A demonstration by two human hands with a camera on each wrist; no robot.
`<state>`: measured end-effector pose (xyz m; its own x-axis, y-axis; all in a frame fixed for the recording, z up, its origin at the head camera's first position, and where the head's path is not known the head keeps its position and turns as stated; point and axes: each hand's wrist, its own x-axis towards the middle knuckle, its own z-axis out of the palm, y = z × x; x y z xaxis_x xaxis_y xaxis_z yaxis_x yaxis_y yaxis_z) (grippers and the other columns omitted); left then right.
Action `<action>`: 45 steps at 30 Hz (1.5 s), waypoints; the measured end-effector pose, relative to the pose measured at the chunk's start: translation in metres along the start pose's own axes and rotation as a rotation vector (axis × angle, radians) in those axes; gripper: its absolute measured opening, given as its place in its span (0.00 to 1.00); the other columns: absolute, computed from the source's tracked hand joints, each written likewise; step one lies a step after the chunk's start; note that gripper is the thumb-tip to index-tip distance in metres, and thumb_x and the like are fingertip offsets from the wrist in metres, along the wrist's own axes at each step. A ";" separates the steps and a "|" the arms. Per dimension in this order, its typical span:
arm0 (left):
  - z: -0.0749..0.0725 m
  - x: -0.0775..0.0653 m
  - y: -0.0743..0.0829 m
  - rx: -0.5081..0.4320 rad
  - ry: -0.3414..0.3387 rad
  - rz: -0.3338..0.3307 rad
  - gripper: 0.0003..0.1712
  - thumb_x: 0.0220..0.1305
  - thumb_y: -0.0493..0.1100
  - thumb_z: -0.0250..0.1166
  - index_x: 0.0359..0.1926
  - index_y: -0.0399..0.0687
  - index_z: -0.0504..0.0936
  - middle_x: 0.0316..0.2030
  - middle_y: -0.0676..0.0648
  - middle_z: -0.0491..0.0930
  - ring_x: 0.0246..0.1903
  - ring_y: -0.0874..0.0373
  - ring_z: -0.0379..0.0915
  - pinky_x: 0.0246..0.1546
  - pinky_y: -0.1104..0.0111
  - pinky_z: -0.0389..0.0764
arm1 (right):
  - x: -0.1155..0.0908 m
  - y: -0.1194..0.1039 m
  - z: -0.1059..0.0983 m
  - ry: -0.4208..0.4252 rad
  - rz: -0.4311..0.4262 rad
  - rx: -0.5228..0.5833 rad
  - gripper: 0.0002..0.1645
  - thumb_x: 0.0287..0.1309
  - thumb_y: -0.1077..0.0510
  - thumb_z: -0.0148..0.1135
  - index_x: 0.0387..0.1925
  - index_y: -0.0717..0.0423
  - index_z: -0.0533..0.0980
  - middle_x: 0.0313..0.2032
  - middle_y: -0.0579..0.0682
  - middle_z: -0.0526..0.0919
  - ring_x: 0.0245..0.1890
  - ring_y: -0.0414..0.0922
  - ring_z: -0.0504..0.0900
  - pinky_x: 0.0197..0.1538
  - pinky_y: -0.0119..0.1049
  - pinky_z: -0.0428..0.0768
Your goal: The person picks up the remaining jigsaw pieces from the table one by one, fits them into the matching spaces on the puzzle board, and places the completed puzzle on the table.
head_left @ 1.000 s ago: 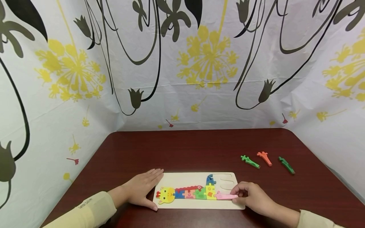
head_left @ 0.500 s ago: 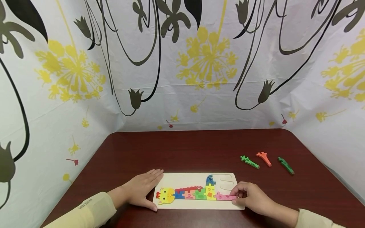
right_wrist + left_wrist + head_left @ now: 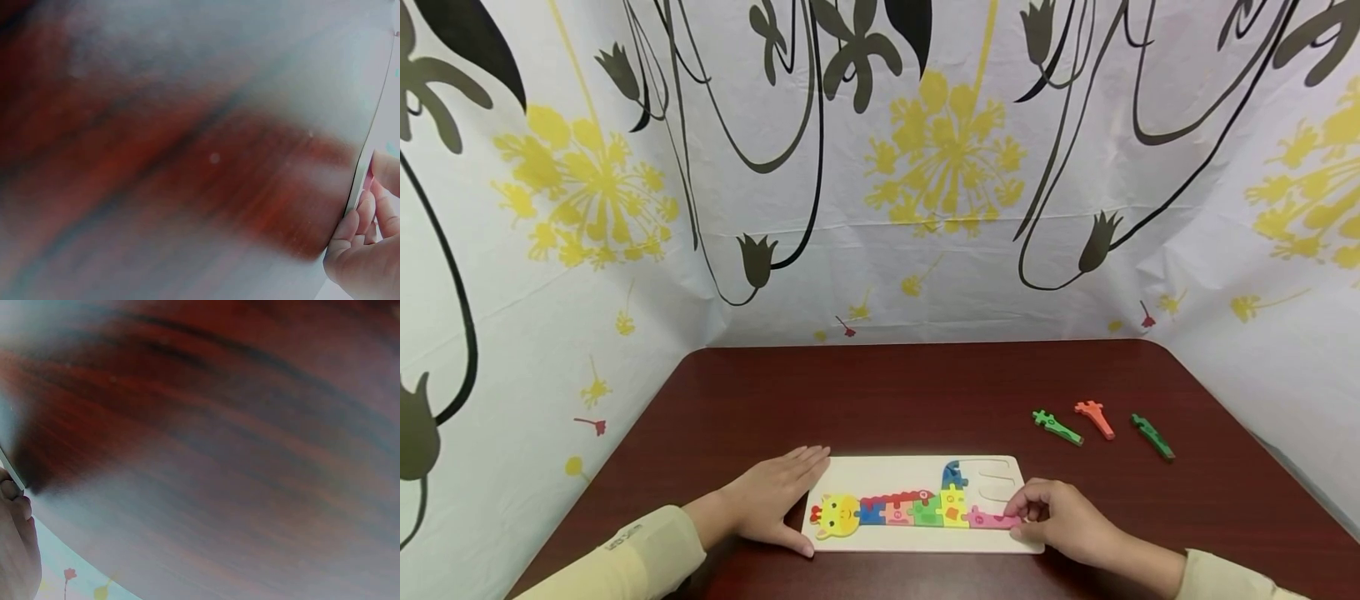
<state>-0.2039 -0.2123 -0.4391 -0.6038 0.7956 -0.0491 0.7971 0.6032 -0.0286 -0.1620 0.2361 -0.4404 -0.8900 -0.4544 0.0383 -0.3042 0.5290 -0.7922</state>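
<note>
A pale wooden puzzle board (image 3: 887, 473) lies near the table's front in the head view, holding a giraffe of coloured pieces with a yellow head (image 3: 837, 515) at the left. My left hand (image 3: 778, 502) rests on the board's left end with fingers extended and thumb along the near corner. At the other end, my right hand (image 3: 1071, 518) pinches the narrow end of a pink puzzle piece (image 3: 988, 518), which lies beside the yellow piece (image 3: 953, 505). Only part of each hand shows in the wrist views; the right wrist view shows fingers (image 3: 347, 225) at the board's edge.
Beyond the board at the right lie a light green puzzle piece (image 3: 1057, 427), an orange piece (image 3: 1095, 418) and a dark green piece (image 3: 1152, 436) on the dark red table (image 3: 880, 392). Bare leg-shaped grooves show at the board's upper right. A patterned cloth (image 3: 865, 192) surrounds the table.
The pink piece has gone from paler and seemingly tilted to darker and flatter against the board, under the right fingers. Both hands have stayed almost in place.
</note>
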 end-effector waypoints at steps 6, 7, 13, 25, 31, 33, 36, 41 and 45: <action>0.000 0.001 0.000 -0.006 -0.004 -0.006 0.66 0.52 0.85 0.44 0.75 0.39 0.52 0.74 0.41 0.51 0.72 0.49 0.47 0.68 0.56 0.56 | 0.000 0.000 0.000 -0.002 0.014 0.016 0.09 0.48 0.59 0.75 0.31 0.53 0.82 0.26 0.46 0.74 0.26 0.36 0.70 0.26 0.29 0.70; 0.000 0.001 0.000 -0.006 -0.006 -0.007 0.66 0.52 0.85 0.44 0.75 0.39 0.52 0.74 0.41 0.51 0.72 0.49 0.47 0.68 0.56 0.55 | 0.000 0.000 0.000 -0.003 0.016 0.019 0.09 0.48 0.59 0.75 0.32 0.53 0.82 0.26 0.47 0.74 0.26 0.36 0.70 0.26 0.29 0.70; 0.000 0.000 0.001 -0.010 -0.005 -0.007 0.66 0.52 0.85 0.45 0.75 0.38 0.52 0.74 0.41 0.52 0.72 0.49 0.47 0.68 0.56 0.55 | 0.000 0.000 -0.001 -0.003 0.037 0.033 0.10 0.48 0.59 0.75 0.32 0.55 0.82 0.26 0.47 0.74 0.26 0.37 0.70 0.26 0.29 0.70; 0.002 0.000 0.001 0.010 0.021 0.011 0.66 0.52 0.84 0.45 0.74 0.37 0.53 0.73 0.39 0.52 0.72 0.48 0.48 0.68 0.56 0.57 | 0.003 -0.003 -0.008 0.034 0.047 0.067 0.12 0.49 0.59 0.74 0.36 0.59 0.81 0.29 0.48 0.77 0.29 0.38 0.73 0.30 0.29 0.73; 0.002 0.001 0.001 0.011 0.010 0.003 0.66 0.52 0.85 0.44 0.74 0.38 0.53 0.73 0.40 0.52 0.72 0.49 0.48 0.68 0.56 0.56 | 0.004 -0.005 -0.012 0.077 0.046 0.055 0.13 0.51 0.59 0.73 0.37 0.61 0.81 0.30 0.48 0.78 0.30 0.38 0.73 0.29 0.30 0.74; 0.001 0.001 0.001 0.010 0.007 0.000 0.66 0.52 0.85 0.44 0.74 0.38 0.53 0.73 0.41 0.52 0.72 0.49 0.47 0.68 0.56 0.56 | 0.005 -0.006 -0.015 0.097 0.056 0.042 0.13 0.52 0.59 0.73 0.38 0.61 0.81 0.30 0.48 0.78 0.30 0.39 0.73 0.29 0.30 0.74; 0.001 0.001 0.000 0.013 0.009 0.001 0.66 0.52 0.85 0.44 0.74 0.38 0.53 0.73 0.40 0.52 0.72 0.49 0.48 0.68 0.56 0.56 | 0.006 -0.007 -0.018 0.129 0.086 0.028 0.14 0.51 0.59 0.73 0.39 0.60 0.81 0.31 0.49 0.78 0.30 0.40 0.73 0.29 0.30 0.74; 0.001 0.000 0.000 0.013 0.011 0.001 0.66 0.52 0.85 0.44 0.74 0.38 0.53 0.73 0.40 0.52 0.72 0.49 0.48 0.68 0.56 0.56 | 0.009 -0.007 -0.022 0.218 0.125 -0.007 0.15 0.51 0.59 0.73 0.41 0.59 0.81 0.34 0.48 0.80 0.33 0.42 0.74 0.33 0.30 0.76; 0.002 0.000 0.000 0.007 0.002 -0.005 0.66 0.52 0.85 0.44 0.75 0.39 0.52 0.74 0.41 0.52 0.72 0.49 0.47 0.68 0.56 0.56 | 0.011 -0.004 -0.027 0.312 0.142 -0.058 0.16 0.52 0.58 0.73 0.42 0.59 0.81 0.35 0.48 0.81 0.35 0.43 0.76 0.35 0.31 0.77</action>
<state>-0.2043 -0.2124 -0.4412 -0.6076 0.7929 -0.0471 0.7943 0.6066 -0.0353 -0.1798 0.2483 -0.4211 -0.9830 -0.1371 0.1222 -0.1812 0.6152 -0.7672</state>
